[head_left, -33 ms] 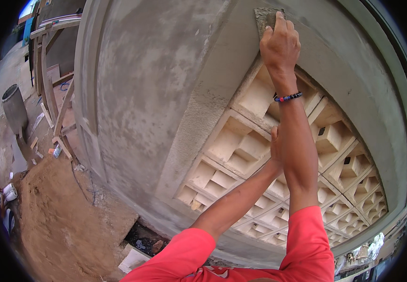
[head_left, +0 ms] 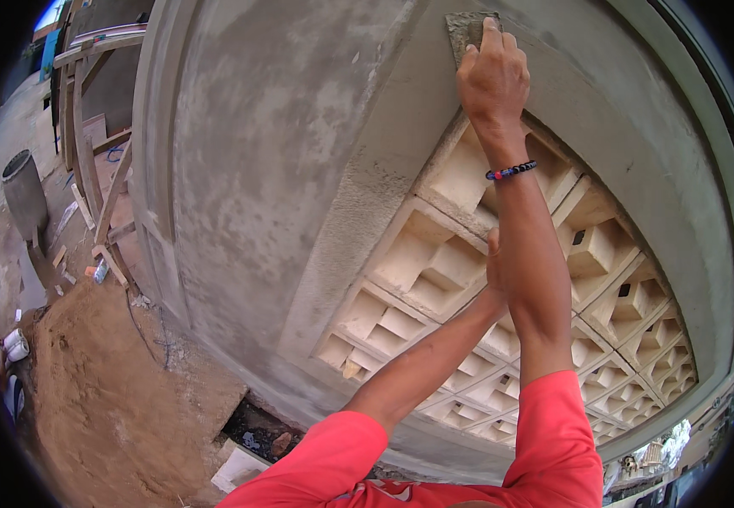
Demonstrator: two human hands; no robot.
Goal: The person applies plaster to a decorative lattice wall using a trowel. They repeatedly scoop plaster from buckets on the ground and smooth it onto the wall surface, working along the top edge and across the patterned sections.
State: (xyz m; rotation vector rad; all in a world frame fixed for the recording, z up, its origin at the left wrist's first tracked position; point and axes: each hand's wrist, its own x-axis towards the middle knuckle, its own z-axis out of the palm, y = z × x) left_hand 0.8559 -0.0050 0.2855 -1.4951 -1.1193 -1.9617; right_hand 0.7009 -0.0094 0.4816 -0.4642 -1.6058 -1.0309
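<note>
Holding: right hand (head_left: pixel 494 80), fingers curled closed over a flat grey tool (head_left: pixel 461 32) against the plastered wall (head_left: pixel 248 127).
Tool: top of view, just left of the knuckles; long axis unclear, partly covered.
Nearer: the right; left hand (head_left: pixel 494 261) lower, before pale blocks (head_left: pixel 443 267), mostly hidden, grip unclear.

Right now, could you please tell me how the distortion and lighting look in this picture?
Head view: black surrounds the round image, and the wall bows toward the rim; also in the head view, light looks soft, with shaded hollows in the cream blocks.
</note>
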